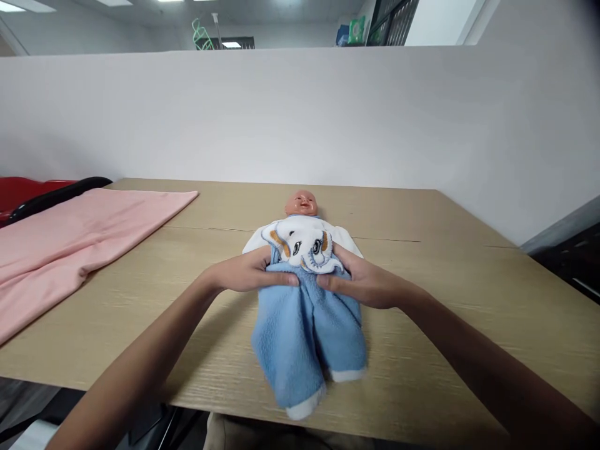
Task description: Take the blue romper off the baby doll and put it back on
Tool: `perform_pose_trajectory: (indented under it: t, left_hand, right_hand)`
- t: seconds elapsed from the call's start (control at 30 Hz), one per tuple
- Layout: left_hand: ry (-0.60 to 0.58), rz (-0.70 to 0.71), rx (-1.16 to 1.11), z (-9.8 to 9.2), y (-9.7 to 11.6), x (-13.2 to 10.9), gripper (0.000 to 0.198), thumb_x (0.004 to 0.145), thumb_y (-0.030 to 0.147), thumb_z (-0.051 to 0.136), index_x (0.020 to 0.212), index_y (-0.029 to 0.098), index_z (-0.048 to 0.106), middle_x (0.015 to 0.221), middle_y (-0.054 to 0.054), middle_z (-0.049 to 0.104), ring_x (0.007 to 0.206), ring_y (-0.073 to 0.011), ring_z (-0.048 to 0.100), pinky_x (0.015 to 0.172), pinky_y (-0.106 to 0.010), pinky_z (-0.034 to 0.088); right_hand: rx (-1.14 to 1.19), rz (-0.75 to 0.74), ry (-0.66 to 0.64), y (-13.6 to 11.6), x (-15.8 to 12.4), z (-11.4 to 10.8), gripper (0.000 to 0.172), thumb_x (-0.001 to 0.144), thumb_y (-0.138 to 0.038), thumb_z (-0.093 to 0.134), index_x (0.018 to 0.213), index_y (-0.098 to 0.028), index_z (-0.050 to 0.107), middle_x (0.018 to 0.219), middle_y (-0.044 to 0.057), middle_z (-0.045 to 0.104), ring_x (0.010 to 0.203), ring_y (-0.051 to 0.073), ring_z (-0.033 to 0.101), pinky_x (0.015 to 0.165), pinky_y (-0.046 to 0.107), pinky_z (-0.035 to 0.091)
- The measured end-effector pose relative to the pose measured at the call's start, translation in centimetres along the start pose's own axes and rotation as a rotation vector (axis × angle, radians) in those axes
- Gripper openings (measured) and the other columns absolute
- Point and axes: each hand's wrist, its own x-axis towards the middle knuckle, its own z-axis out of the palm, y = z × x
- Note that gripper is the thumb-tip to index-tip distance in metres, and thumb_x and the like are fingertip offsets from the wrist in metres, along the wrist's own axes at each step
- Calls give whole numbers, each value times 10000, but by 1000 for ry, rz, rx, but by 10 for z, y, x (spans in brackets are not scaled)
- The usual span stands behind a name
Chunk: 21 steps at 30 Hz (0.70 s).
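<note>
A baby doll [301,203] lies face up on the wooden table, its head toward the far side. It is dressed in a white top with an elephant design [307,248] and blue fleece trousers [285,325] with white cuffs. At the waist, my left hand [255,270] grips the left side of the trousers, thumb on the front and fingers behind the cloth. On the opposite side my right hand [359,278] holds the trousers the same way. The trouser legs hang toward the table's front edge. The doll's legs and hands are hidden by the clothes.
A pink cloth [94,244] is spread over the table's left side, beside a red and black object [51,194]. The wooden table [445,350] meets a white partition wall [281,119] at the back. A dark object [574,262] stands at the right.
</note>
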Motion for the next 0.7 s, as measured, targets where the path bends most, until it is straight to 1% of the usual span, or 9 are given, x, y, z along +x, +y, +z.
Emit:
perform_pose_trajectory:
  t: [0.07,0.13,0.2,0.23,0.33,0.43,0.53,0.63,0.7]
  left_hand:
    - [91,-34,-17,2,-11,1,398,959,576,754,1139,221,769,1093,-57,810,1118,-282,740,1037,-416,619]
    - [102,-109,-64,5,-20,-1,471,933,634,764,1141,212,756,1098,-61,807,1083,-277,748,983,-394,639]
    - [13,-198,-143,7,-26,-6,547,894,696,778,1123,200,754,1063,-64,809,978,-260,760,866,-355,660]
    - [-61,-232,-189,8,-28,-8,581,856,718,805,1102,194,758,1030,-61,810,920,-252,759,804,-337,660]
    - [-274,-247,-317,9,-31,-17,625,708,688,938,1031,179,770,933,-44,805,816,-234,743,707,-300,645]
    - [-348,-186,-418,9,-37,-25,618,675,611,985,1043,166,766,905,-39,802,808,-215,737,759,-288,649]
    - [-256,-169,-502,11,-47,-32,636,701,626,970,1089,170,757,952,-53,804,876,-220,742,858,-309,642]
    - [-71,-214,-570,15,-55,-35,608,741,675,935,1053,188,745,944,-40,788,867,-200,723,834,-293,613]
    - [-40,-247,-561,17,-55,-33,565,781,682,906,1006,192,738,916,-19,764,841,-176,692,819,-277,589]
  right_hand:
    - [-1,11,-73,5,2,1,799,885,-636,842,1528,-218,616,1395,120,777,1319,322,730,1056,429,638]
    - [-3,28,-165,6,0,3,644,823,-605,907,1309,-214,748,1200,81,847,1082,293,816,868,360,688]
    - [18,53,-237,7,-3,6,435,844,-546,907,1104,-216,791,1020,36,859,900,244,820,729,298,672]
    - [41,77,-251,7,-5,7,386,865,-528,893,1062,-212,789,976,23,851,861,226,810,702,281,660]
    - [183,177,-226,9,-8,14,442,919,-563,832,1142,-185,777,1027,33,837,917,221,795,763,287,654]
    - [382,214,-184,10,-6,19,602,921,-655,791,1297,-186,755,1204,81,821,1134,273,771,981,374,637]
    - [516,193,-257,6,-4,20,740,871,-653,841,1439,-205,687,1359,102,781,1264,303,733,1117,438,584]
    - [509,217,-486,0,-7,17,768,760,-552,960,1385,-180,712,1303,99,804,1171,294,770,1025,396,635]
    - [465,211,-533,-2,-9,15,679,738,-517,980,1280,-170,763,1154,77,838,1048,270,795,911,350,667]
